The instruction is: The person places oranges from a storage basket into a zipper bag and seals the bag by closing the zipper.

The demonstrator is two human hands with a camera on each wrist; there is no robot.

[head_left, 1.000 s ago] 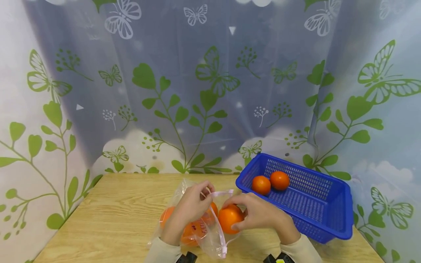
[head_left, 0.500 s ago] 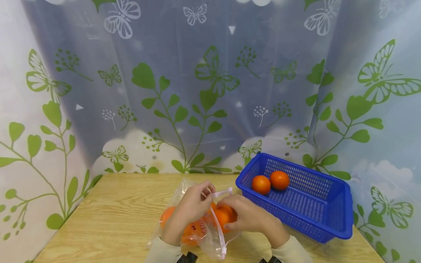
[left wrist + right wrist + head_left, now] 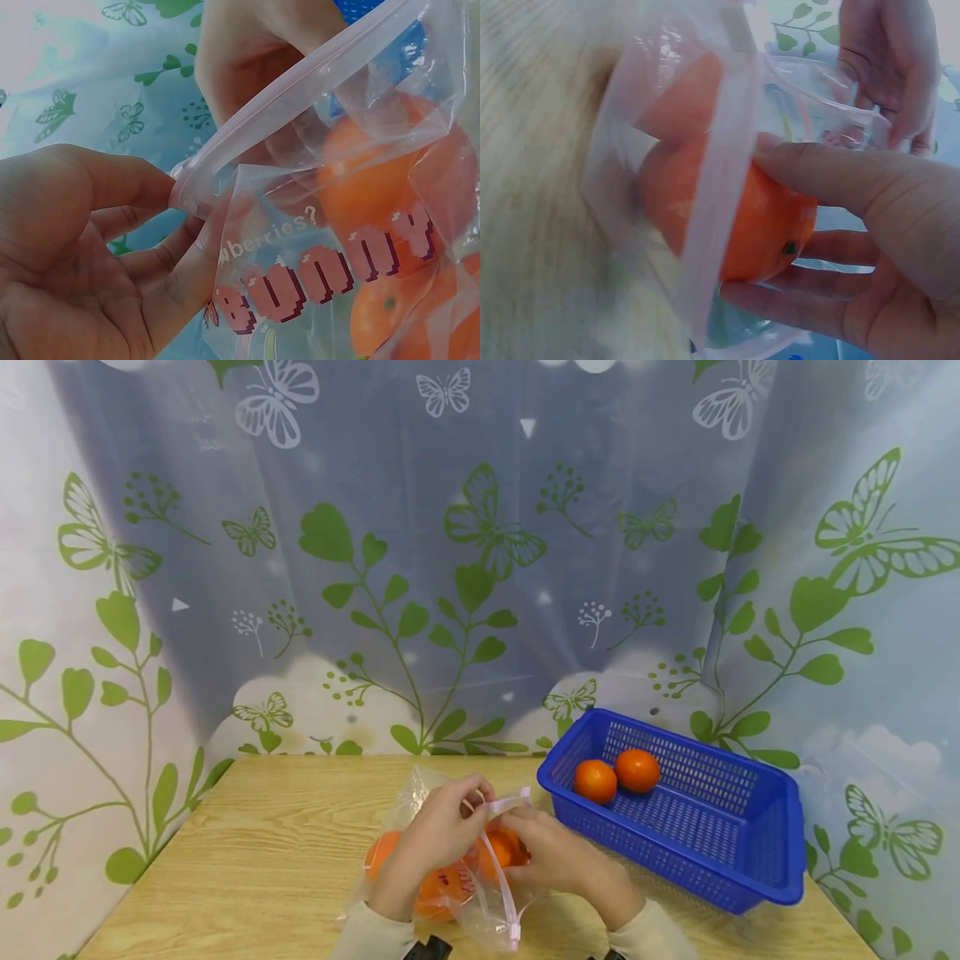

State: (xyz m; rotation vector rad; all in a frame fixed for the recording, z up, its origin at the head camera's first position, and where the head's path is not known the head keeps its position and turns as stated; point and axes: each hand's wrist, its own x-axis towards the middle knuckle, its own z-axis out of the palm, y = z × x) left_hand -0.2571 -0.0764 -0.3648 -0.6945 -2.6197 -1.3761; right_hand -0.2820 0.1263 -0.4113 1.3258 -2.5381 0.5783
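Observation:
A clear zip bag (image 3: 491, 917) with pink edging and printed lettering lies on its side on the table. My left hand (image 3: 435, 827) pinches the rim of its mouth between thumb and fingers, as the left wrist view shows close up. Inside are several oranges (image 3: 442, 887), seen through the plastic. My right hand (image 3: 562, 860) reaches into the mouth and grips an orange (image 3: 776, 225), thumb on one side and fingers on the other. In the right wrist view, that orange sits partly behind the pink strip (image 3: 720, 180), up against another orange (image 3: 682, 101).
To the right stands a blue perforated plastic basket (image 3: 675, 847) with two oranges (image 3: 596, 782) (image 3: 638, 771) at its left end. The wooden table (image 3: 247, 860) ends at the back against a butterfly-patterned curtain (image 3: 405, 568).
My right hand has moved left, carrying the orange from just outside the bag's mouth to inside it. My left hand has kept its pinch on the rim, almost still.

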